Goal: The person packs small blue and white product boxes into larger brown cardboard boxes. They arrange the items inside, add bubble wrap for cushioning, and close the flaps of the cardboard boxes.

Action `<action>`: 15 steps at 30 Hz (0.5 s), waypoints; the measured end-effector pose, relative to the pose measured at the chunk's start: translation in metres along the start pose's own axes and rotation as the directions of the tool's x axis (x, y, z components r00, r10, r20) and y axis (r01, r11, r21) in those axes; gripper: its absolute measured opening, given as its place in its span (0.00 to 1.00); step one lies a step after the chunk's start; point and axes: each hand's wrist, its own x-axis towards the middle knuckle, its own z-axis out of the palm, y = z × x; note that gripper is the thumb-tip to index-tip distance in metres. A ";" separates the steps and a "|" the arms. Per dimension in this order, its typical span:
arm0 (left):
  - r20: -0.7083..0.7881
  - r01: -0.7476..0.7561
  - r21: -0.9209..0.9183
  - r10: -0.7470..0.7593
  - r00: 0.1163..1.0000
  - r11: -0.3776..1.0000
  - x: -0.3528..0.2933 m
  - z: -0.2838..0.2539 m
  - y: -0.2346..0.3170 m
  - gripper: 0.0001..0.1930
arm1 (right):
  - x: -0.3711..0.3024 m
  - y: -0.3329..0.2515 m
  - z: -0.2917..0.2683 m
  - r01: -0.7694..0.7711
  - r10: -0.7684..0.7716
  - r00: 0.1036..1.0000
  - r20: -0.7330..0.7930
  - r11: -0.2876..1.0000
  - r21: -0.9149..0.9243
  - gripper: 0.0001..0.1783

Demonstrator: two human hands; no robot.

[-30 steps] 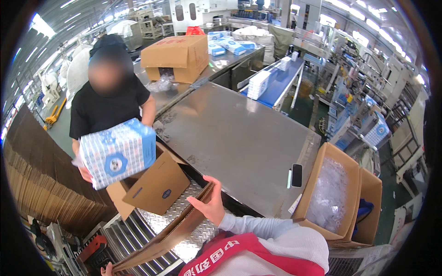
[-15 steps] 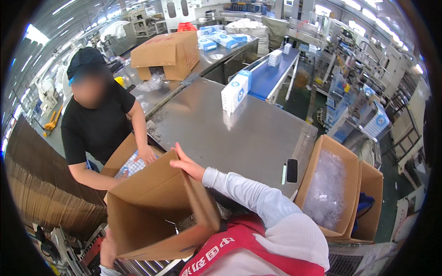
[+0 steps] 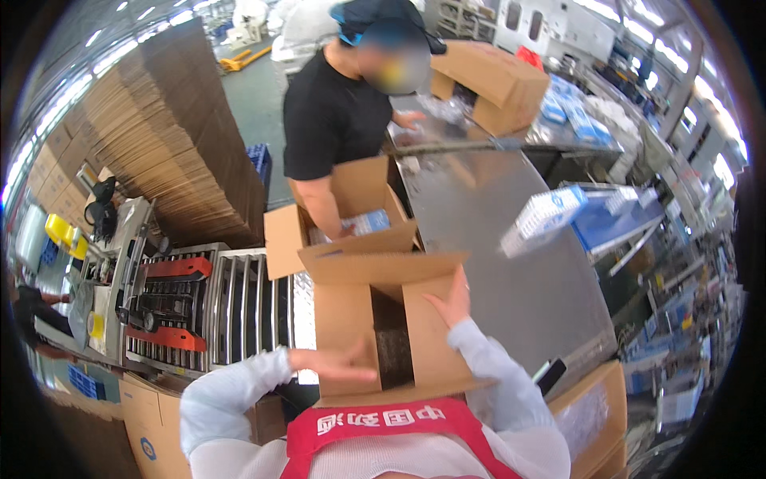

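Note:
An open cardboard box (image 3: 343,323) is in front of my body, with two facing flaps angled inward and a dark gap between them. Over its left flap lies my left hand (image 3: 339,363), fingers stretched out. My right hand (image 3: 452,299) rests at the right flap's edge, thumb apart from the fingers and nothing gripped. Just beyond, a second open carton (image 3: 286,239) holds blue-and-white packs (image 3: 369,223). A co-worker in a black shirt (image 3: 339,112) has one hand in that carton and the other over the metal table (image 3: 495,207).
Left of the box runs a roller conveyor (image 3: 243,295) with a red-sided machine section (image 3: 171,270). Flattened cardboard (image 3: 159,136) is stacked behind it. A blue-and-white pack (image 3: 546,211) stands on the table near a blue belt (image 3: 622,223). A carton of clear plastic (image 3: 586,415) stands at right.
My view has swung left. The box has been turned and set down before me, its side flaps now inward. My hands have shifted from its edges onto these flaps. The co-worker's one hand left the carton.

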 end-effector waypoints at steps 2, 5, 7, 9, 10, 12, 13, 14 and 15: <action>-0.074 -0.454 0.039 0.455 0.887 0.890 -0.033 0.047 -0.016 0.45 | -0.030 0.035 -0.011 -0.073 0.105 0.994 -0.043 0.882 0.465 0.32; -0.333 -0.161 0.123 0.193 0.923 0.979 -0.045 0.065 -0.001 0.34 | -0.021 0.019 -0.066 0.275 -0.294 0.955 0.049 0.933 0.230 0.25; -0.581 -0.009 0.671 0.533 0.615 0.742 -0.017 0.038 0.002 0.33 | -0.014 0.025 -0.087 0.412 -0.416 0.891 0.180 0.909 0.063 0.25; -0.661 0.254 0.733 0.570 0.489 0.631 0.031 0.009 -0.008 0.40 | -0.003 0.037 -0.100 0.476 -0.467 0.844 0.263 0.879 0.036 0.25; -0.657 0.216 0.718 0.543 0.522 0.662 0.054 0.008 -0.039 0.40 | 0.002 0.032 -0.094 0.510 -0.492 0.825 0.278 0.860 0.007 0.25; -0.657 0.134 0.673 0.504 0.561 0.728 0.082 0.005 -0.097 0.40 | 0.019 0.015 -0.076 0.595 -0.549 0.774 0.314 0.801 -0.066 0.25; -0.635 0.054 0.663 0.523 0.569 0.747 0.079 0.005 -0.102 0.39 | 0.017 0.017 -0.072 0.531 -0.507 0.819 0.268 0.847 -0.019 0.23; -0.611 -0.028 0.649 0.543 0.576 0.760 0.069 0.007 -0.103 0.39 | 0.007 0.026 -0.068 0.463 -0.458 0.861 0.223 0.886 0.031 0.21; -0.588 -0.101 0.634 0.562 0.581 0.767 0.056 0.006 -0.109 0.38 | -0.004 0.034 -0.063 0.397 -0.407 0.896 0.177 0.913 0.092 0.19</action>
